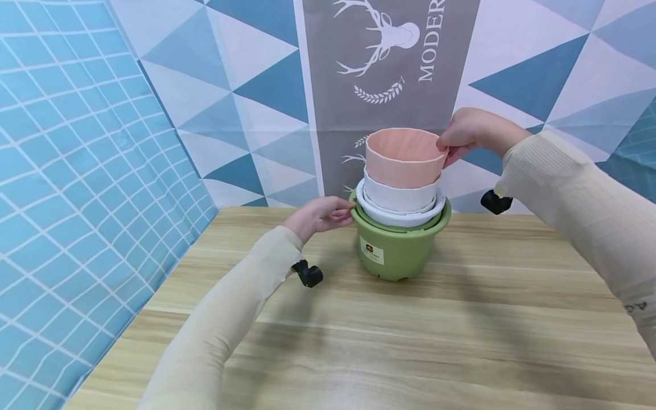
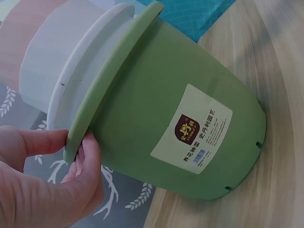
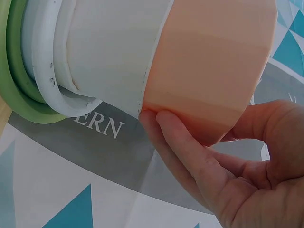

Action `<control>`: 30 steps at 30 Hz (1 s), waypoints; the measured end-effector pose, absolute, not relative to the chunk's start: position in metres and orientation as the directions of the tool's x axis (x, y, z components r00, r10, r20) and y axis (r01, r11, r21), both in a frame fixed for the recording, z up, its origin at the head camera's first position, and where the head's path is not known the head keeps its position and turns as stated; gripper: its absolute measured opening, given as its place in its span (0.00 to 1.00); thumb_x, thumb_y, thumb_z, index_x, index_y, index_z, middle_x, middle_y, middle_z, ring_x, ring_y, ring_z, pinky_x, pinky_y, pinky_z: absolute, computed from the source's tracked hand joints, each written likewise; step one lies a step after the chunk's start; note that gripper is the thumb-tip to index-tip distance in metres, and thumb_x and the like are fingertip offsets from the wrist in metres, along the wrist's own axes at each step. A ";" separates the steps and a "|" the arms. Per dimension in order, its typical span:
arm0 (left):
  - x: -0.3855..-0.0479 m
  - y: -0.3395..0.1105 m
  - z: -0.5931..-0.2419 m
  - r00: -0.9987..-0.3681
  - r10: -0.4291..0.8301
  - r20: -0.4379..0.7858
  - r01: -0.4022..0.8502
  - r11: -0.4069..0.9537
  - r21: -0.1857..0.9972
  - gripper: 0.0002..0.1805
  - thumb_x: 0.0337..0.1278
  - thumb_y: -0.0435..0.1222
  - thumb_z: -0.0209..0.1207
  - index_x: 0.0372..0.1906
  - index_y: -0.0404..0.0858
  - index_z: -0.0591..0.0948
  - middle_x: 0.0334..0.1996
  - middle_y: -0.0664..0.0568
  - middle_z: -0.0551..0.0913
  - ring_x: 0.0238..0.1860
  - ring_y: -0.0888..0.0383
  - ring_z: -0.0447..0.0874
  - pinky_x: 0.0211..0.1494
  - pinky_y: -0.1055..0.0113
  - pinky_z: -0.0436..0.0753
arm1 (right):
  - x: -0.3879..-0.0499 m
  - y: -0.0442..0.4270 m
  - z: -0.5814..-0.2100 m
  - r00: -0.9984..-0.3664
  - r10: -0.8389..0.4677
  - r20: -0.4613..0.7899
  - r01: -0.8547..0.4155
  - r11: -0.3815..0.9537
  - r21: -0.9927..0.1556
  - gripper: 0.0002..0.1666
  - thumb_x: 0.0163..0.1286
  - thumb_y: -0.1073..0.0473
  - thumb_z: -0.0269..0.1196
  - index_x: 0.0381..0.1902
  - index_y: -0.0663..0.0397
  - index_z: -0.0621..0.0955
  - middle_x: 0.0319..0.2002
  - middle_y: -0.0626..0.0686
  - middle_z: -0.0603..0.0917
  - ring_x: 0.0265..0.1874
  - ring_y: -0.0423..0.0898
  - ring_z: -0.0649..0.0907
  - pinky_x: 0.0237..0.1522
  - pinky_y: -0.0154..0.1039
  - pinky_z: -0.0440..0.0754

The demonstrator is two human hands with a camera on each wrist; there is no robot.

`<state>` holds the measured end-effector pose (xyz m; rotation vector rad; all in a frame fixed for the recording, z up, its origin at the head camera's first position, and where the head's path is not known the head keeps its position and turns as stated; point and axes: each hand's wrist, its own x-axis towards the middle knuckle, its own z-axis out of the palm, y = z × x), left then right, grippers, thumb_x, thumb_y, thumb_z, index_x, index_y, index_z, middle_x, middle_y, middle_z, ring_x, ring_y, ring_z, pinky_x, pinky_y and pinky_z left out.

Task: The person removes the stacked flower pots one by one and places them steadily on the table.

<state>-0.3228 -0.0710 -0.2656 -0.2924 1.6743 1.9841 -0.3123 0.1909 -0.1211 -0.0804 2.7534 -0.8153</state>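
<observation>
Just right of the head view's center, we see a left hand (image 1: 328, 215), fingers clamped on the green pot (image 1: 410, 253) by its rim, on the counter (image 1: 410, 341); a right hand (image 1: 471, 136), fingers pinching the pink pot (image 1: 405, 172) atop white pots (image 1: 400, 197).

Pink pot (image 1: 405, 171), green pot (image 1: 394, 250), perhaps bluish-white pot (image 1: 401, 198).

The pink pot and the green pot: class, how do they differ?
The pink pot is uppermost; the green pot is lowest, on the table. The pink pot has faceted sides; the green pot's are smooth. The green pot bears a label; the pink pot shows none. Both are gripped: pink by the right hand, green by the left hand.
</observation>
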 end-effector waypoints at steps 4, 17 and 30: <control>-0.321 -0.069 -0.263 -0.858 0.218 -0.465 -0.478 -0.008 0.878 0.04 0.64 0.26 0.53 0.41 0.32 0.75 0.35 0.48 0.74 0.32 0.62 0.76 0.35 0.79 0.85 | -0.312 0.191 -0.121 -0.965 -0.121 -0.235 0.027 0.839 -0.543 0.25 0.69 0.60 0.58 0.57 0.73 0.70 0.29 0.53 0.82 0.23 0.42 0.87 0.34 0.33 0.90; -0.322 -0.067 -0.259 -0.877 0.168 -0.449 -0.444 0.072 0.893 0.20 0.61 0.24 0.56 0.58 0.28 0.72 0.34 0.47 0.75 0.30 0.60 0.78 0.71 0.68 0.77 | -0.315 0.189 -0.121 -0.964 -0.122 -0.238 0.025 0.843 -0.537 0.25 0.69 0.60 0.57 0.57 0.73 0.69 0.29 0.53 0.82 0.23 0.43 0.88 0.34 0.34 0.90; -0.319 -0.065 -0.258 -0.884 0.140 -0.447 -0.441 0.073 0.894 0.21 0.61 0.24 0.56 0.60 0.27 0.72 0.31 0.48 0.75 0.29 0.60 0.77 0.59 0.73 0.85 | -0.322 0.192 -0.120 -0.958 -0.127 -0.256 0.032 0.842 -0.538 0.25 0.69 0.59 0.57 0.58 0.70 0.68 0.28 0.51 0.82 0.24 0.44 0.88 0.34 0.35 0.91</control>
